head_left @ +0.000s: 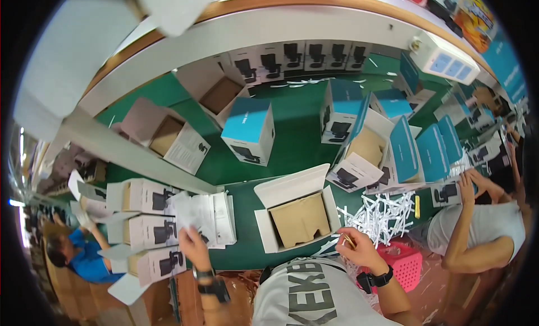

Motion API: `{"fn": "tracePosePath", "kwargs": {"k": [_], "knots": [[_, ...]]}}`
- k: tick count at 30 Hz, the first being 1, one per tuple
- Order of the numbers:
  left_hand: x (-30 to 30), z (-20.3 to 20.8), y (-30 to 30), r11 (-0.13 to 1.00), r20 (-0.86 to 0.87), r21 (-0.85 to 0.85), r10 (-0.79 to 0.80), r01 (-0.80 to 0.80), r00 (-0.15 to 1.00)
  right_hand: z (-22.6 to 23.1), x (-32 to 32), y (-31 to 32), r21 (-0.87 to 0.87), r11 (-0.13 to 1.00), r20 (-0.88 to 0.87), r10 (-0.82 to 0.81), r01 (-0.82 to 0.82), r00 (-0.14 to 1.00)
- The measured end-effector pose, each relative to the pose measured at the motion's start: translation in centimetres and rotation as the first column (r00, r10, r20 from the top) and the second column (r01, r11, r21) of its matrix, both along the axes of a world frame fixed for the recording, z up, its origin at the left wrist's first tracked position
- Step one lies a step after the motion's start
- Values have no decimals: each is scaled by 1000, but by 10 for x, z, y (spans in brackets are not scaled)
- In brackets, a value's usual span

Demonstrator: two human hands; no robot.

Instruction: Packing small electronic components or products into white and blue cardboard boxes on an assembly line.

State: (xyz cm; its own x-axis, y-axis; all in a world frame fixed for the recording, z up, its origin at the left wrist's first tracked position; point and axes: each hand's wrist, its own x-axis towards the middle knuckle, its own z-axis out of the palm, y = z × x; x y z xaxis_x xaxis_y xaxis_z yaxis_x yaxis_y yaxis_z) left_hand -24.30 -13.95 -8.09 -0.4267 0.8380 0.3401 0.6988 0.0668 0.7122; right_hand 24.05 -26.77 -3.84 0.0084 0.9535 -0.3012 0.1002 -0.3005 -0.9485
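In front of me stands an open white carton (263,228), its flaps spread and a brown cardboard insert (300,220) filling it. To its left lies a stack of printed white leaflets (223,219). My left hand (193,248) is at the stack's near left corner, its fingers closed on a blurred white leaflet (188,211) that overlaps the neighbouring boxes. Close by the carton's lower right corner, my right hand (362,252) is curled around a small, thin yellowish-brown object (350,241); its kind is unclear.
Three open boxes (154,231) stand at the left, by a person in blue (92,256). White paper strips (387,216) pile up right of the carton, above a pink basket (401,264). Blue-topped boxes (250,129) stand farther back. Another person (477,230) works at the right.
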Motion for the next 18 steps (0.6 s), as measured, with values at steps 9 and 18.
{"fn": "tracePosePath", "kwargs": {"k": [9, 18], "knots": [[178, 96, -49, 794, 334, 159, -603, 587, 725, -36, -19, -18, -156, 982, 59, 117, -106, 991], [194, 95, -30, 686, 243, 386, -721, 617, 649, -21, -10, 8, -98, 995, 140, 2, 11, 990]]}}
